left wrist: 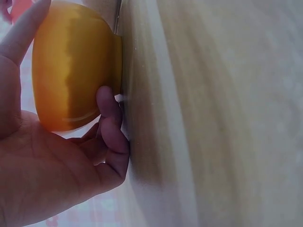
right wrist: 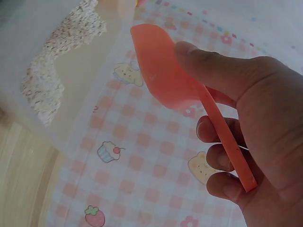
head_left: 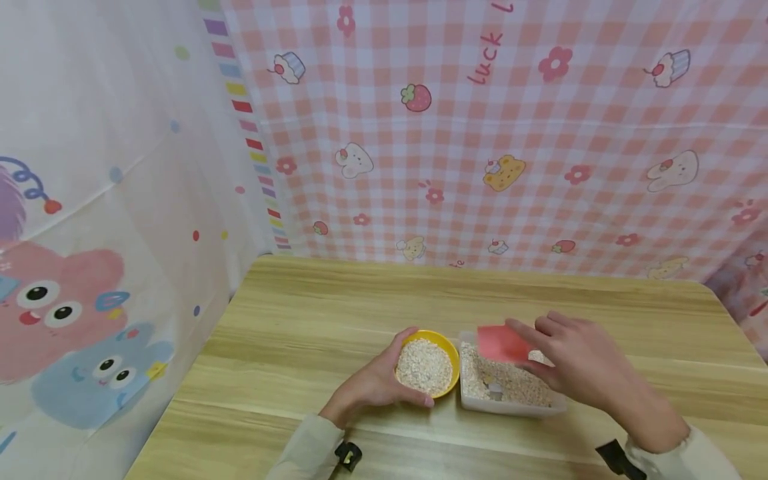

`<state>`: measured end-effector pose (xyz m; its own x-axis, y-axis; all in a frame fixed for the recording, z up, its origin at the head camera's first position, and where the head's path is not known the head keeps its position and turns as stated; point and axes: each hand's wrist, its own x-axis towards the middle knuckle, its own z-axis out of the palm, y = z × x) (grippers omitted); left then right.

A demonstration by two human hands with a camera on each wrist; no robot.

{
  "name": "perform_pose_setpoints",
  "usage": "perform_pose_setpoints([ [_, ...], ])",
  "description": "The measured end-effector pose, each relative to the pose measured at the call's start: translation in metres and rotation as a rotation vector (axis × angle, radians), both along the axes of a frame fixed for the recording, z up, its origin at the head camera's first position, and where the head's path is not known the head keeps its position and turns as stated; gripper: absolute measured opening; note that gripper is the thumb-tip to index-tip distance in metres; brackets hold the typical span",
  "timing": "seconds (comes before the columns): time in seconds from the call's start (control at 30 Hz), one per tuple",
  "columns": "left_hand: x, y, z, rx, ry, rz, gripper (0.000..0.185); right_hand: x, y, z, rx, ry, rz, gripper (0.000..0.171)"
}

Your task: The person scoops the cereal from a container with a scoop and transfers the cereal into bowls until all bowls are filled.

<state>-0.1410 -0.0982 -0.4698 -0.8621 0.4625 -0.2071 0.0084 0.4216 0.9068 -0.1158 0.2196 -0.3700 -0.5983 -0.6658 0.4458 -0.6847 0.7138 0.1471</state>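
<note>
Left hand (head_left: 372,387) cups the yellow bowl (head_left: 447,353) from its left side, thumb on the far rim, fingers curled round the near wall. The left wrist view shows the thumb and a curled finger (left wrist: 111,118) pressed to the bowl's outside, bowl base on the desk (head_left: 312,320). Bowl is filled with pale oat-like flakes (head_left: 423,367), nearly to the rim.

Right hand (head_left: 579,363) pinches a pink plastic spoon (head_left: 501,343): thumb on top of the handle near the spoon bowl, other fingers curled under the handle, as the right wrist view shows. Spoon sits above the clear rectangular container (head_left: 510,403), spoon bowl looks bare in the wrist view.

Container stands just right of the yellow bowl, touching or nearly so; cannot tell which. It holds the same flakes, spread low.

Surface: light wood-grain desk, rounded far right corner. Both items sit near the front edge, centre.

Room: pink gingham cloth (head_left: 510,133) with cupcakes, strawberries, bunnies and flowers hangs behind the desk. White cartoon-print curtain (head_left: 90,233) on the left.
</note>
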Motion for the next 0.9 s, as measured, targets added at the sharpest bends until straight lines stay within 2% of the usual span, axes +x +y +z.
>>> perform_pose_setpoints([
  [0.3,0.000,0.000,0.001,-0.025,0.022,-0.006,0.120,0.005,0.015,-0.007,0.020,-0.074,-0.050,0.061],
  [0.5,0.000,0.000,0.001,-0.067,0.051,-0.007,0.122,0.004,0.019,-0.015,0.072,-0.193,-0.117,0.058],
  [0.63,0.002,-0.001,0.003,-0.140,0.087,0.005,0.126,0.004,0.018,-0.018,0.104,-0.259,-0.163,0.058],
  [0.77,0.006,0.004,0.012,-0.246,0.196,0.077,0.122,0.002,0.016,-0.020,0.126,-0.307,-0.208,0.057],
  [0.83,0.010,0.010,0.019,-0.264,0.285,0.142,0.111,0.002,0.015,-0.022,0.128,-0.327,-0.226,0.056],
  [0.9,0.014,0.017,0.027,-0.241,0.374,0.208,0.094,0.001,0.014,-0.024,0.126,-0.341,-0.235,0.055],
])
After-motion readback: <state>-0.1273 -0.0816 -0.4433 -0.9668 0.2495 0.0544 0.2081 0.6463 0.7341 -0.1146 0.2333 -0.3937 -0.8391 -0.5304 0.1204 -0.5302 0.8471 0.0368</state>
